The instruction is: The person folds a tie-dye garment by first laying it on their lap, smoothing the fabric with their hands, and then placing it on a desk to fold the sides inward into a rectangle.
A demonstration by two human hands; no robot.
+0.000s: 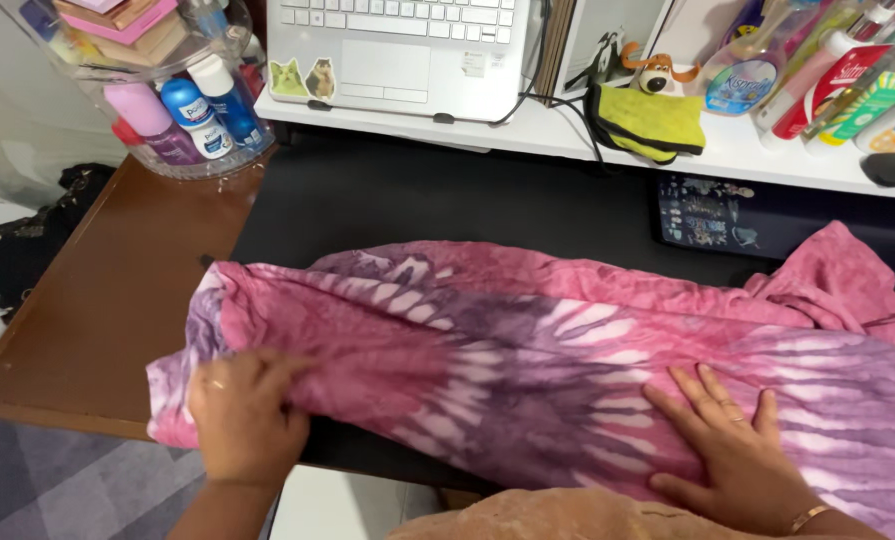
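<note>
Pink-purple tie-dye cloth (527, 350) lies spread across the dark counter (387, 205), center to right of frame. Left hand (245, 415), lower left, fingers pinching cloth's edge; right hand (732, 450), lower right, fingers flat & spread, pressing cloth. Laptop (397, 50) at top center.

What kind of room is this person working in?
Most likely a bedroom or home study corner. A white laptop sits on a white shelf crowded with lotion and spray bottles, and both hands press a pink and purple tie-dye garment on a dark desk.
</note>
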